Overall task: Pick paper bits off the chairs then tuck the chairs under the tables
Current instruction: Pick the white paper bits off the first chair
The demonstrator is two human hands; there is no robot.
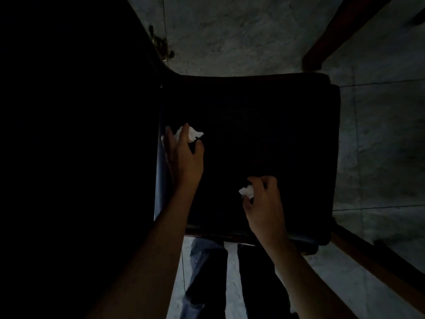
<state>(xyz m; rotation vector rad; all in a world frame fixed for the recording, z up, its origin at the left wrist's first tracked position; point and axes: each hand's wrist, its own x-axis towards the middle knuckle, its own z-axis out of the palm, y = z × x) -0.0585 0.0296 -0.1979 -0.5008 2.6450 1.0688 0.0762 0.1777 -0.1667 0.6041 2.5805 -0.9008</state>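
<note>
Far out to the left of both hands there's only deep shadow, nothing to make out in it. Now the left hand (184, 155), reaching over the near-left part of the dark chair seat (264, 125), fingers stretched forward and lightly bent over a crumpled white paper bit (193, 134) — the forefinger lies across it, the thumb sits just to its right, and the paper pokes out past the fingertips on the far side. Is it pinched or merely covered? Can't tell from here; the paper lies on the seat at the hand's fingertips, near the seat's left edge. Across to the right and closer to the person, the right hand (264, 201) is curled, thumb and fingers pinching a second white paper bit (246, 191), a small wad that shows at the hand's left side. It's held low over the near part of the seat; whether it touches the cushion can't be made out. Below the two forearms, the person's legs in dark trousers (207, 279) stand on the pale tiled floor (241, 35). Right of the right hand, a brown wooden chair arm (372, 256) runs along the seat's edge, and another wooden rail (331, 40) angles away beyond the far right corner.
</note>
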